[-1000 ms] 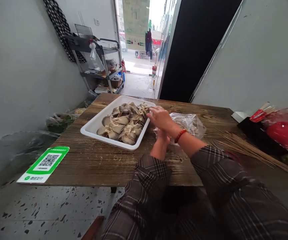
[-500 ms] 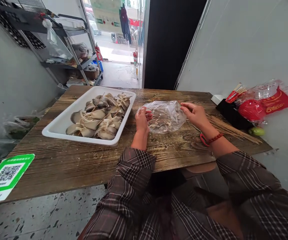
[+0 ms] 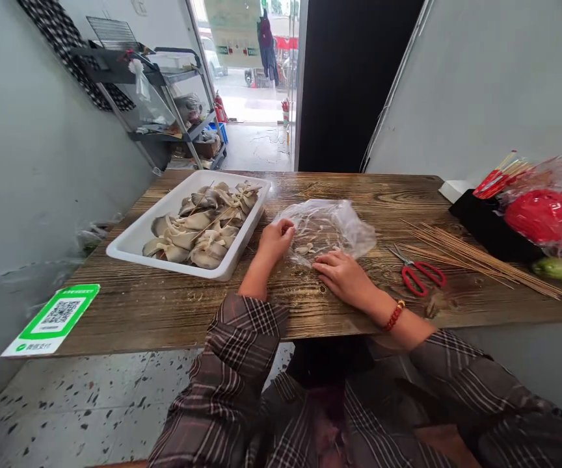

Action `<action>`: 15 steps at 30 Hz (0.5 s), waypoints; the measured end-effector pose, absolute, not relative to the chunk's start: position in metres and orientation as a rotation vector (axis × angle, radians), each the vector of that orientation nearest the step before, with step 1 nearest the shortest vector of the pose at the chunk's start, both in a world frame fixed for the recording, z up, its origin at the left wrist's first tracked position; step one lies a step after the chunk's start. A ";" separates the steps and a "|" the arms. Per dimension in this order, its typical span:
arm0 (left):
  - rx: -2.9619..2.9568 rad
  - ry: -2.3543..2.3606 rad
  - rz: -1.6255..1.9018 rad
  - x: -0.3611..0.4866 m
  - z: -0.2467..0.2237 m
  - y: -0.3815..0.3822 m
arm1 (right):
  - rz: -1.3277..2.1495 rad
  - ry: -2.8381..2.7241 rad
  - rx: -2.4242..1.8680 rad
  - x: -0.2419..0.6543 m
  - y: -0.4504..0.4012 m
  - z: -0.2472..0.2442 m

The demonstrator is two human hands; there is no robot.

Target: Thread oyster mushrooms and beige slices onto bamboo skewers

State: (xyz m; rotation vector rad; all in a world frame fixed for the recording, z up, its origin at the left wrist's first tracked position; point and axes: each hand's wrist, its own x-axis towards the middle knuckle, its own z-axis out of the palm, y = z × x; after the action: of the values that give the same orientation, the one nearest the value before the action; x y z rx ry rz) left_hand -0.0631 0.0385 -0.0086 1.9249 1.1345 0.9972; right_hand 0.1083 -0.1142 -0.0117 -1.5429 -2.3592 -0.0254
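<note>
A clear plastic bag lies on the wooden table in front of me, with a few pale mushroom scraps in it. My left hand is at the bag's left side, its fingers curled closed on the film. At the near edge, my right hand has its fingers together on the plastic, closed on the rim. To the left stands a white tray holding skewered oyster mushrooms. Red-handled scissors lie right of my right hand, blades partly apart.
Bare wooden skewers are spread on the table's right side. Behind them sit a black box, red plastic-wrapped packages and a green item. A green QR card is at the front left corner. A shelf cart stands beyond.
My right hand has moved from the bag's far right side to its near edge. The bag now lies flatter, and the scissors have come into full view. The camera has turned slightly left.
</note>
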 end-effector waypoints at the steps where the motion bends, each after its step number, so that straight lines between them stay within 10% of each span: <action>1: 1.929 1.158 1.003 -0.066 -0.010 0.038 | -0.036 -2.345 -1.517 0.111 -0.117 -0.017; 15: 1.822 1.129 1.321 -0.120 0.064 -0.037 | -0.348 -2.143 -1.212 0.153 -0.116 -0.047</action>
State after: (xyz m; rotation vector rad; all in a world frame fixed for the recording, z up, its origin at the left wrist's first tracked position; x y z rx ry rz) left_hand -0.1197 -0.0374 0.0643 1.8220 1.1292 1.3213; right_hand 0.1534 -0.1162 -0.0470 -1.2118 -2.1432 -0.3483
